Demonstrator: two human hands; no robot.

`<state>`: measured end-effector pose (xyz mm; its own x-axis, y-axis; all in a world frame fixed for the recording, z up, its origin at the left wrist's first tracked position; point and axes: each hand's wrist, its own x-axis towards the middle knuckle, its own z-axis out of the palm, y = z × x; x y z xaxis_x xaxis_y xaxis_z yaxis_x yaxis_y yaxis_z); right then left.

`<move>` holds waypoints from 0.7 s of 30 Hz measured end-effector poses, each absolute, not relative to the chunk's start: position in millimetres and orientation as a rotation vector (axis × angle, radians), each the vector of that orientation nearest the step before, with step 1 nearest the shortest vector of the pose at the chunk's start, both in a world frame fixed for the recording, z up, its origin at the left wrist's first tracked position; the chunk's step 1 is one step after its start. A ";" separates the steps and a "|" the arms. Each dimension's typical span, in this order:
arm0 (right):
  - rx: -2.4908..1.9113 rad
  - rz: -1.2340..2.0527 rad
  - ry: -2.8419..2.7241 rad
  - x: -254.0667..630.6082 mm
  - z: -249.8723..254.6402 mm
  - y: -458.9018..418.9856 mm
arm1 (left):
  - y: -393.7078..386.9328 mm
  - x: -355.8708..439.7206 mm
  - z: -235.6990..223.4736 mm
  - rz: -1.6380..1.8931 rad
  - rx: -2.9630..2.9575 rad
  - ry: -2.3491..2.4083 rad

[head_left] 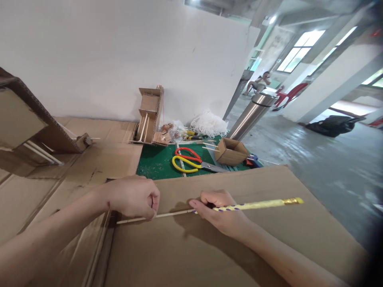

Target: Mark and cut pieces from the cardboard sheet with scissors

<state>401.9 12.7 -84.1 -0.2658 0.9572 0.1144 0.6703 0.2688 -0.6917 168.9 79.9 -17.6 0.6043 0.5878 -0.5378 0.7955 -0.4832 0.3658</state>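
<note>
Left hand (134,199): grip together, on a thin, straight, pale wooden stick (175,214). Right hand (223,217): grip clamped on a pale yellow pencil (263,205), purple marks, gold ferrule, eraser end pointing right; writing end by the stick's right end. Stick lies low over a smooth brown cardboard sheet (167,255), inside its left edge. Sheet runs flat from right forearm to its slanting right edge. Past its far edge, on the green table (152,159): red-and-yellow-handled metal scissors (206,166), open-topped cardboard box (231,157) near far right corner, tangled white string (209,123). White wall behind (119,59), glossy grey floor (323,171) right.
</note>
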 end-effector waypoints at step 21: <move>-1.549 0.767 -2.065 381.9 -72.4 23.9 | 84.7 161.1 -25.4 -0.397 2.242 0.991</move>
